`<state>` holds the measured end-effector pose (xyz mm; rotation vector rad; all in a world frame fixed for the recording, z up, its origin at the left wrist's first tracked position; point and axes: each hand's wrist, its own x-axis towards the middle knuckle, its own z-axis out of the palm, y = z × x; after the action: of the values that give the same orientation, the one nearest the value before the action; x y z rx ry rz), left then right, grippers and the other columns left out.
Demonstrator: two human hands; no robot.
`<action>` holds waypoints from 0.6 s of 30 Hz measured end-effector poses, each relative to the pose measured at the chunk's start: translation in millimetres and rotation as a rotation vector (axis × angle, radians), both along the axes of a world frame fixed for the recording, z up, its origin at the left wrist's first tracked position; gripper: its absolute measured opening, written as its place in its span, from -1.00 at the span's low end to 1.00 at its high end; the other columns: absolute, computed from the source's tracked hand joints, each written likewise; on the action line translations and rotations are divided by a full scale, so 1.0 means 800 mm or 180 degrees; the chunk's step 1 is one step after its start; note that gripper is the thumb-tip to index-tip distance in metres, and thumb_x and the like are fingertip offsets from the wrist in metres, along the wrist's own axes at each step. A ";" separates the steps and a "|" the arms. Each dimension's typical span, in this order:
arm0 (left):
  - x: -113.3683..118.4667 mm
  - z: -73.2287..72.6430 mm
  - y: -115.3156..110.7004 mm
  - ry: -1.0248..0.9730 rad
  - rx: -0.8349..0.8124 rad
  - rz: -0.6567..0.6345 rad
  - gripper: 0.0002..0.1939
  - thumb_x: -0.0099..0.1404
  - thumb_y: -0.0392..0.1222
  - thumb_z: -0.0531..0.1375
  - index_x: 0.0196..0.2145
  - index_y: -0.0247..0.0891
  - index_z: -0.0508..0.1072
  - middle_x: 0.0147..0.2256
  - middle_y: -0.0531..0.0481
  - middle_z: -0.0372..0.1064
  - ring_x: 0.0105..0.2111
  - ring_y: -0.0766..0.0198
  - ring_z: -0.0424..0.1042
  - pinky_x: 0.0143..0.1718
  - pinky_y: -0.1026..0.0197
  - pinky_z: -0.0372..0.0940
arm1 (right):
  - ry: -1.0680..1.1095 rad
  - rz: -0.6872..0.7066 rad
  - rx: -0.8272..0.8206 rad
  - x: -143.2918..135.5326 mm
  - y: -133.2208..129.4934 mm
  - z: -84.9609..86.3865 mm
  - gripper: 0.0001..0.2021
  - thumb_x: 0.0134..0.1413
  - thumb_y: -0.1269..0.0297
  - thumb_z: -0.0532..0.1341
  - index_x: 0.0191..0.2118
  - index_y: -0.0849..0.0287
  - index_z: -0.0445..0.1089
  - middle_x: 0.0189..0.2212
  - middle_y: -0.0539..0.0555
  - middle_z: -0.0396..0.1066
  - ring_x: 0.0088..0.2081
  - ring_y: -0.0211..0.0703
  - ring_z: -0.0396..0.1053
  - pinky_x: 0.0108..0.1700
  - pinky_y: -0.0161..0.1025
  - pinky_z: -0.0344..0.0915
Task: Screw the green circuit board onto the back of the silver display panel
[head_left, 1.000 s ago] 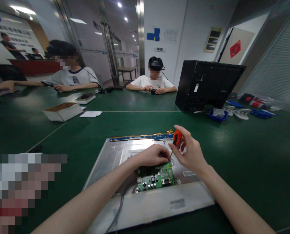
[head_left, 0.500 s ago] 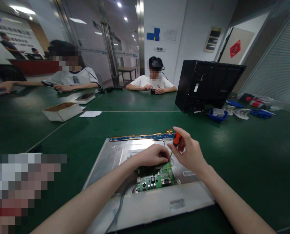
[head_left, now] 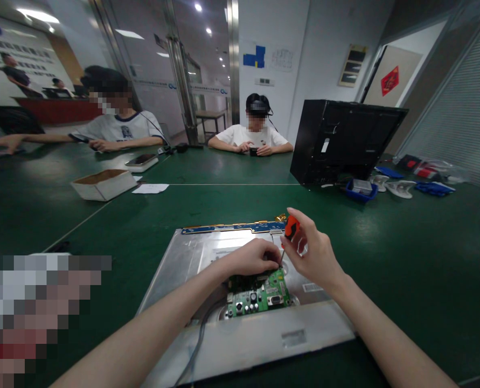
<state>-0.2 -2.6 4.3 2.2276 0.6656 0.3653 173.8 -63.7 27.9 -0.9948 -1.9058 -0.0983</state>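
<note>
My right hand (head_left: 310, 245) grips a red-and-black screwdriver (head_left: 292, 227) by its handle, with the thin shaft slanting down to the board's upper corner. Beside the screwdriver's tip, my left hand (head_left: 259, 256) is closed, thumb and fingers bent together; what they pinch is hidden. Under both hands lies a green circuit board (head_left: 259, 298) with a video socket and several capacitors. It sits on the silvery metal back of a display panel (head_left: 240, 345), which lies flat on the green table. Along the panel's far edge runs a narrow blue circuit strip (head_left: 231, 228).
A black monitor housing (head_left: 345, 140) stands at the back right, with a blue tray (head_left: 361, 191) by it. To the left are an open white box (head_left: 102, 186) and a sheet of paper (head_left: 151, 188). Two people sit across the table. A grey cable (head_left: 199, 339) crosses the panel's left side.
The screwdriver handle has turned a little in my right hand and shows more red. My left hand stays in place, and the board has not moved.
</note>
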 end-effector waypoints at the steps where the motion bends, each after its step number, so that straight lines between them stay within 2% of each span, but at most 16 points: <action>1: 0.000 0.000 0.000 0.0001 -0.0003 0.0004 -0.91 0.16 -0.42 0.23 -0.35 -0.35 0.53 -0.42 0.03 0.46 -0.40 0.27 0.39 -0.32 0.30 0.24 | 0.0009 -0.0012 0.0002 0.000 0.000 0.000 -0.44 0.18 0.35 0.16 0.26 0.05 0.02 -0.49 -0.10 0.36 -0.60 -0.29 0.31 -0.55 -0.35 0.27; 7: 0.000 0.002 -0.001 0.0004 0.0006 -0.0005 -0.91 0.16 -0.42 0.23 -0.36 -0.34 0.53 -0.39 0.02 0.46 -0.38 0.27 0.40 -0.30 0.30 0.24 | -0.0019 -0.0021 -0.0015 0.002 0.001 -0.003 -0.46 0.18 0.30 0.20 0.23 0.07 0.05 -0.51 -0.10 0.33 -0.61 -0.29 0.30 -0.58 -0.35 0.24; 13: -0.001 -0.002 0.000 -0.0001 -0.0002 -0.0033 -0.91 0.20 -0.38 0.23 -0.32 -0.35 0.53 -0.39 0.01 0.48 -0.36 0.24 0.41 -0.29 0.28 0.25 | -0.0074 0.0106 -0.0155 0.002 -0.003 0.001 -0.41 0.19 0.38 0.11 0.31 0.09 -0.04 -0.44 -0.05 0.38 -0.55 -0.27 0.34 -0.51 -0.31 0.30; 18: -0.001 -0.003 0.001 -0.0017 -0.0017 -0.0044 -0.89 0.19 -0.38 0.22 -0.31 -0.35 0.54 -0.38 0.01 0.48 -0.36 0.24 0.41 -0.29 0.29 0.25 | -0.0040 0.0061 -0.0078 0.001 -0.002 0.001 -0.43 0.18 0.39 0.13 0.28 0.09 0.00 -0.48 -0.09 0.35 -0.57 -0.29 0.33 -0.51 -0.33 0.29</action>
<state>-0.9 -1.9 1.7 2.2244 0.6472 0.3621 174.5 -65.7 28.9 -0.9940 -1.9319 -0.0705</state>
